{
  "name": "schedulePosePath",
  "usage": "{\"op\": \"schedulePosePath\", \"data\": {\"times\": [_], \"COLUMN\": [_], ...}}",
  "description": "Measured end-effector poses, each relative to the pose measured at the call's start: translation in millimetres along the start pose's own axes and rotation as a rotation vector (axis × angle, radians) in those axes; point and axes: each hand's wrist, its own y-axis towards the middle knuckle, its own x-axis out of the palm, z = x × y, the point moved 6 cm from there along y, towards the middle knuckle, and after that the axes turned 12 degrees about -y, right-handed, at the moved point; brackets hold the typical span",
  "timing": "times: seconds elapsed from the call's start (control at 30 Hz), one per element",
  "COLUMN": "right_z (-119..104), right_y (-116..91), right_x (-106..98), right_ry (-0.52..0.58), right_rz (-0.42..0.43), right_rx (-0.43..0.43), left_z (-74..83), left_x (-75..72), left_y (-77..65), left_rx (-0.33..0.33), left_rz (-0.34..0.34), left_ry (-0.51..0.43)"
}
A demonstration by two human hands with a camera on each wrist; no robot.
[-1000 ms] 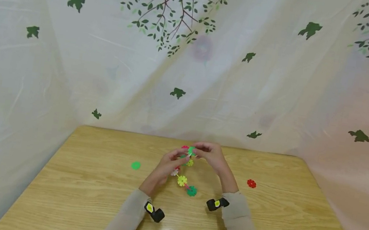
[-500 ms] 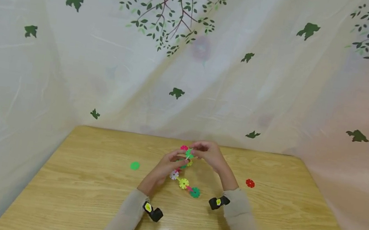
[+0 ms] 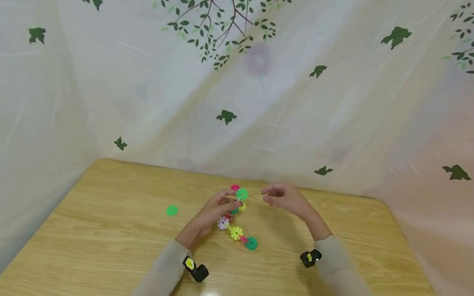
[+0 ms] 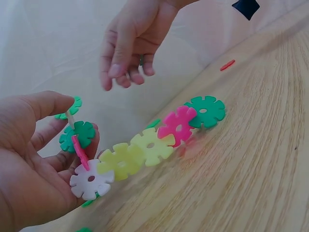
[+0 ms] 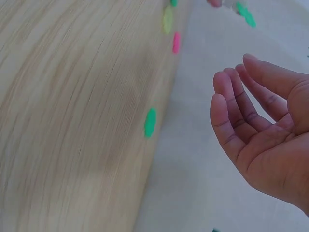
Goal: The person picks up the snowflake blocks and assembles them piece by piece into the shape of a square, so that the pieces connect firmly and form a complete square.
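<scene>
My left hand pinches a chain of interlocking snowflake discs near its upper end. A light green disc stands at the top, by the thumb and fingertips. Below it the left wrist view shows a dark green disc, a pink one edge-on and a white one. Two yellow discs, a pink disc and a dark green end disc carry the chain on. My right hand hovers to the right, apart from the chain, fingers loosely bent around nothing.
A loose light green disc lies on the wooden table, left of the left hand. A red disc lies on the right side, hidden by the right arm in the head view. A printed cloth hangs behind the table.
My right hand has let go of the light green disc at the top of the chain and moved right. The left hand still holds the chain in nearly the same place.
</scene>
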Motion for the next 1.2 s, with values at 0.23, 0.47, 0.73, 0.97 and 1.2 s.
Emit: {"op": "schedulePosePath", "data": {"times": [0.23,0.47,0.73,0.97,1.2], "right_z": [29,60,86,106,112], "right_y": [-24,-52,-84,-92,-92], "right_x": [-27,-46,-53,-45,-41], "right_ry": [-0.093,-0.152,-0.191,-0.166,-0.147], "right_rz": [-0.025,-0.101,-0.144,-0.138,-0.107], "right_rx": [-0.025,-0.004,0.058,0.135,0.158], "left_z": [-0.9,1.0,1.3,0.6,-1.0], "left_x": [2.1,0.2,-0.3,-0.2,-1.9], "left_y": [0.4,-0.7,-1.3,-0.8,0.5], "left_rx": [0.007,0.014,0.005,0.010,0.003], "left_rz": [-0.034,-0.028,-0.026,-0.027,-0.015], "left_ry": [-0.061,-0.077,-0.056,-0.046,-0.003]}}
